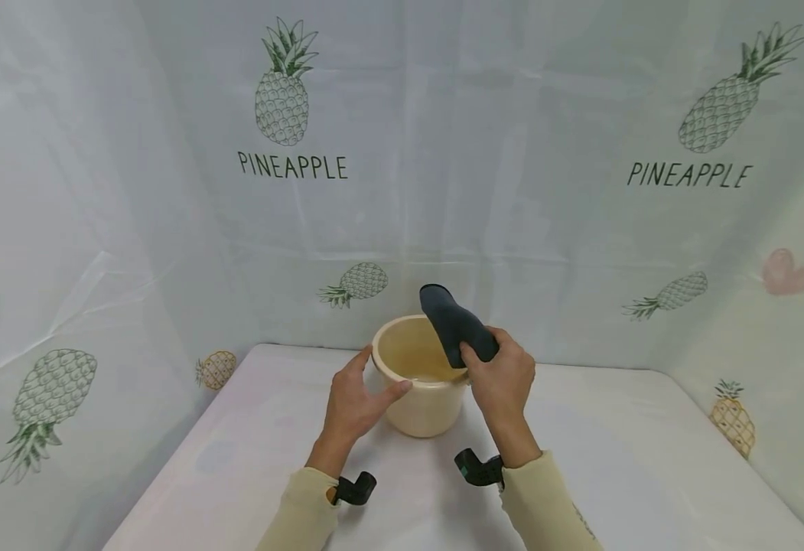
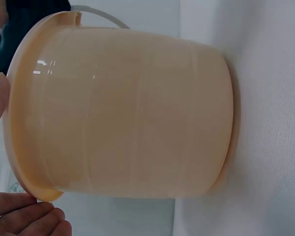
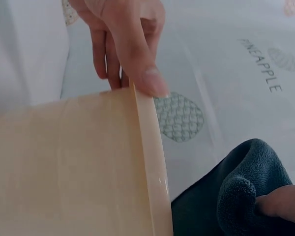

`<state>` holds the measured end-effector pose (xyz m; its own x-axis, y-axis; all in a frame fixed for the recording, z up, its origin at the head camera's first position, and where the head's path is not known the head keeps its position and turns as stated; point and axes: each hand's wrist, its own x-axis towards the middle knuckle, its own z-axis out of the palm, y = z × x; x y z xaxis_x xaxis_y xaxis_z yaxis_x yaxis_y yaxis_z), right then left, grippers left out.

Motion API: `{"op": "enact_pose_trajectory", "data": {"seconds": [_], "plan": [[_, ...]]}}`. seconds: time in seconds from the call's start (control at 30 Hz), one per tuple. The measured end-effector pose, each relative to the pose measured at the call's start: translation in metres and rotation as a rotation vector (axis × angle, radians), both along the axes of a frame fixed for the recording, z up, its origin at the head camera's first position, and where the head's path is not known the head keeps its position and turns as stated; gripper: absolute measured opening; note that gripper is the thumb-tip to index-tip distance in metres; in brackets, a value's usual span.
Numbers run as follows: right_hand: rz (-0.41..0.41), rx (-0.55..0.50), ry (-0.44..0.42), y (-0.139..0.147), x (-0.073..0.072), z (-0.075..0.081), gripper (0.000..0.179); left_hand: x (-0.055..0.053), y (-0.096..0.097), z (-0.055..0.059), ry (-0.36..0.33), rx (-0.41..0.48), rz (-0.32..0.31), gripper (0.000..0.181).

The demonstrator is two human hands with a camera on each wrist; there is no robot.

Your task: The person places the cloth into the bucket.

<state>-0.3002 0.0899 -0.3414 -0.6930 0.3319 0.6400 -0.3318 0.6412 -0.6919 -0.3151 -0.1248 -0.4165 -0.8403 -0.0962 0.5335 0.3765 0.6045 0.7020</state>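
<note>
A cream plastic bucket (image 1: 424,409) stands upright on the table. My left hand (image 1: 355,402) holds its rim at the near left, thumb toward the front and fingers around the left side. In the right wrist view, the thumb of that left hand (image 3: 128,44) lies over the rim. My right hand (image 1: 505,379) pinches a folded dark teal cloth (image 1: 453,321) over the right part of the bucket's mouth. The cloth's soft, fuzzy surface shows beside the rim in the right wrist view. Only part of the bucket's inside is visible.
A white-covered table (image 1: 250,459) extends on both sides of the bucket. Behind it hangs a pale pineapple-print sheet (image 1: 463,153), which also covers the sides. Part of the bucket's thin pale handle (image 2: 101,14) shows in the left wrist view.
</note>
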Motion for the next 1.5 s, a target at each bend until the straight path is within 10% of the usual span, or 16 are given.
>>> {"op": "enact_pose_trajectory", "data": {"seconds": [1.5], "plan": [[0.113, -0.015, -0.009, -0.026, -0.012, -0.013, 0.041, -0.002, -0.002, -0.001, -0.009, -0.02, -0.002, 0.1]]}}
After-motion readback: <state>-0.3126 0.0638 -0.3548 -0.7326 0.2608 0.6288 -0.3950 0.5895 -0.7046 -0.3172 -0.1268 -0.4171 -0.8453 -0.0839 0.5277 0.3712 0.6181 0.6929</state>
